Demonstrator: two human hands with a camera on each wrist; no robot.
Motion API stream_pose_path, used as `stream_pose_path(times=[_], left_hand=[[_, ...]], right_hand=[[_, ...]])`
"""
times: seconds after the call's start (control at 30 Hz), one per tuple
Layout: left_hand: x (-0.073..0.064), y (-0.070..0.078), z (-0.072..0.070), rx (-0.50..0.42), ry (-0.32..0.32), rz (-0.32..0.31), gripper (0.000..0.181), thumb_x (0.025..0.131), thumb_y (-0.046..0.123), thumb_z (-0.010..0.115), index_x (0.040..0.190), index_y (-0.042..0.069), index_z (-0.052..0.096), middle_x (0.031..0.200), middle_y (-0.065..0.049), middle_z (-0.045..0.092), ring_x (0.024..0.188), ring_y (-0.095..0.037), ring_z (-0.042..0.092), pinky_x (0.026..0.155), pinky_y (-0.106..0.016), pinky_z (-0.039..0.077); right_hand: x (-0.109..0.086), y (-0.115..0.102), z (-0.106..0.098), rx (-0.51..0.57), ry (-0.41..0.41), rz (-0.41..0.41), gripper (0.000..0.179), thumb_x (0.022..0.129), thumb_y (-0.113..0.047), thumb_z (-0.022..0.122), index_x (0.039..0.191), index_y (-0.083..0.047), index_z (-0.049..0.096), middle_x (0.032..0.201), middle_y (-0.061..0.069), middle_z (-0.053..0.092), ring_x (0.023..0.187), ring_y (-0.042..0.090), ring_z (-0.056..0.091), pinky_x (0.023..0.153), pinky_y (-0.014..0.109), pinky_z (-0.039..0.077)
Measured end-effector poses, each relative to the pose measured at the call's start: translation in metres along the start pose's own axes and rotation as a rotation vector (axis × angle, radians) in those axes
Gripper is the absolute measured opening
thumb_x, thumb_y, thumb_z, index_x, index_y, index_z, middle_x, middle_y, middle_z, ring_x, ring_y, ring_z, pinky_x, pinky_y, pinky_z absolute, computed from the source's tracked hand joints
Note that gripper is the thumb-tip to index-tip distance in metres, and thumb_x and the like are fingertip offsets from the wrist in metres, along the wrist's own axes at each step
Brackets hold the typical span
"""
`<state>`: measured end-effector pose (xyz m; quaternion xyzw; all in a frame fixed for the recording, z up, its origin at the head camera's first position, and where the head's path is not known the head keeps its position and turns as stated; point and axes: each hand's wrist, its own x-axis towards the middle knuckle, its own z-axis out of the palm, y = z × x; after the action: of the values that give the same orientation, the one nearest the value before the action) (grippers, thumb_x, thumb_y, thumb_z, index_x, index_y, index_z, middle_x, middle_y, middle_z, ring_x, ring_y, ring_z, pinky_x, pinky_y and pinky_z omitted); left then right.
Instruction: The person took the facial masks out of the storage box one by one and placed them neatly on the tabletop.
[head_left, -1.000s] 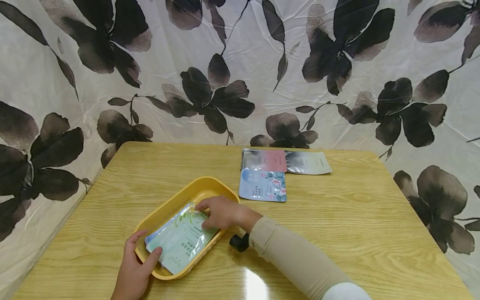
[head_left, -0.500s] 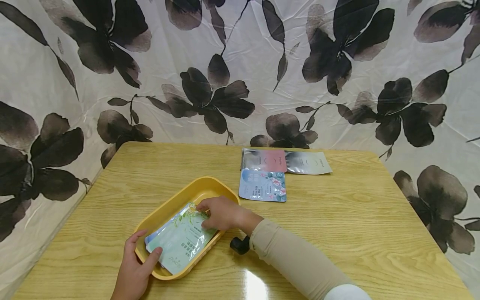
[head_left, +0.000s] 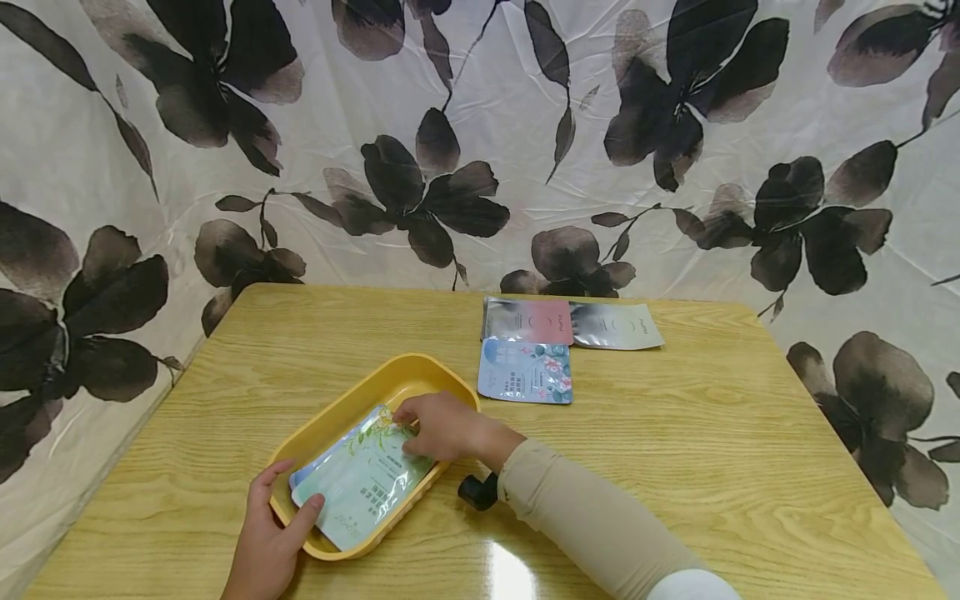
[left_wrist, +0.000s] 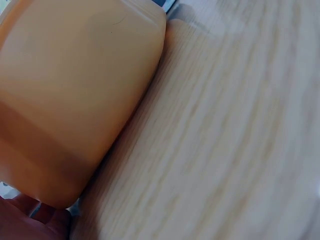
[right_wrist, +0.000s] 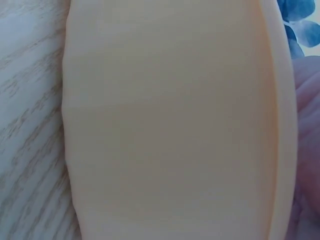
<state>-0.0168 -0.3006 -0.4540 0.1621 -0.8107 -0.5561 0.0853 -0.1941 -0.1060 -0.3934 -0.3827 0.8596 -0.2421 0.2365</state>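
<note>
Left grip (head_left: 270,529): holding the near end of one yellow tray (head_left: 408,379), thumb inside. Green packet (head_left: 378,479): in the tray, just right of that grip. Right grip (head_left: 444,427): fingers bent over the packet's far end; pinching or only touching, cannot tell. Blue floral packet (head_left: 525,371), pink packet (head_left: 536,320), pale packet (head_left: 618,325): on the surface (head_left: 675,467), beyond right grip. Step, apparently: placing or lifting the green packet. Next move likely calls for a steady tray and a firm pinch.
</note>
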Motion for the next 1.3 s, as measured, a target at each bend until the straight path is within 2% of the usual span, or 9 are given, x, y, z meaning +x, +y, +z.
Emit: stream_pose_path(times=[0.17,0.37,0.6,0.87,1.03,1.13,1.2,1.3], left_hand=[[0.0004,-0.0005,0.0000,-0.003,0.004,0.005,0.063,0.103,0.017,0.058,0.148,-0.001,0.018,0.142,-0.032,0.034,0.104,0.017,0.041,0.084,-0.002,0.037],[0.0006,-0.0012,0.0004,-0.009,0.006,0.013,0.063,0.103,0.016,0.058,0.148,-0.001,0.018,0.143,-0.032,0.033,0.104,0.017,0.041,0.084,-0.002,0.037],[0.0008,-0.0018,0.0006,-0.006,0.008,0.017,0.063,0.103,0.017,0.059,0.147,-0.001,0.018,0.143,-0.032,0.034,0.104,0.018,0.041,0.085,-0.002,0.036],[0.0005,-0.0026,0.0007,0.033,0.030,0.010,0.063,0.103,0.021,0.060,0.147,-0.001,0.022,0.141,-0.028,0.034,0.103,0.014,0.041,0.085,-0.002,0.033],[0.0007,-0.0032,0.0011,0.041,0.036,0.015,0.062,0.103,0.021,0.060,0.147,-0.001,0.023,0.141,-0.026,0.033,0.103,0.011,0.041,0.086,-0.003,0.031],[0.0005,-0.0029,0.0010,0.044,0.036,0.009,0.063,0.103,0.022,0.060,0.147,-0.001,0.022,0.143,-0.027,0.031,0.109,0.002,0.041,0.086,-0.003,0.028],[0.0004,-0.0025,0.0005,0.041,0.033,0.005,0.064,0.103,0.022,0.061,0.148,-0.001,0.022,0.146,-0.028,0.028,0.118,-0.012,0.042,0.087,-0.002,0.026],[0.0004,-0.0021,-0.0005,0.036,0.024,-0.004,0.066,0.102,0.023,0.061,0.149,-0.001,0.021,0.149,-0.029,0.023,0.130,-0.032,0.035,0.088,-0.002,0.022]], right_hand=[[0.0026,-0.0022,-0.0018,-0.032,-0.039,0.000,0.041,0.090,-0.019,0.077,0.128,-0.012,0.064,0.125,0.002,0.067,0.118,0.013,0.058,0.098,0.022,0.043],[0.0064,-0.0027,-0.0022,-0.031,-0.074,0.023,0.042,0.089,-0.020,0.078,0.128,-0.013,0.064,0.124,0.005,0.065,0.114,0.014,0.057,0.097,0.023,0.043],[0.0068,-0.0026,-0.0011,-0.041,-0.078,0.038,0.042,0.089,-0.021,0.078,0.128,-0.014,0.064,0.123,0.006,0.065,0.111,0.014,0.057,0.096,0.024,0.043],[0.0047,-0.0014,0.0024,-0.073,-0.054,0.013,0.041,0.091,-0.024,0.077,0.129,-0.015,0.064,0.122,0.003,0.066,0.110,0.013,0.057,0.095,0.024,0.044],[0.0045,0.0000,0.0030,-0.038,-0.037,-0.003,0.040,0.091,-0.022,0.077,0.128,-0.014,0.064,0.122,0.003,0.065,0.107,0.011,0.056,0.095,0.023,0.043],[0.0044,0.0008,0.0018,0.023,-0.019,-0.032,0.037,0.091,-0.018,0.076,0.125,-0.012,0.065,0.119,0.003,0.065,0.102,0.010,0.056,0.092,0.021,0.044],[0.0041,0.0010,0.0002,0.068,-0.007,-0.053,0.035,0.090,-0.015,0.076,0.123,-0.011,0.066,0.118,0.003,0.065,0.100,0.009,0.057,0.091,0.020,0.044],[0.0035,0.0021,-0.0015,0.125,0.002,-0.067,0.034,0.091,-0.013,0.076,0.123,-0.010,0.065,0.118,0.001,0.064,0.100,0.010,0.058,0.090,0.020,0.045]])
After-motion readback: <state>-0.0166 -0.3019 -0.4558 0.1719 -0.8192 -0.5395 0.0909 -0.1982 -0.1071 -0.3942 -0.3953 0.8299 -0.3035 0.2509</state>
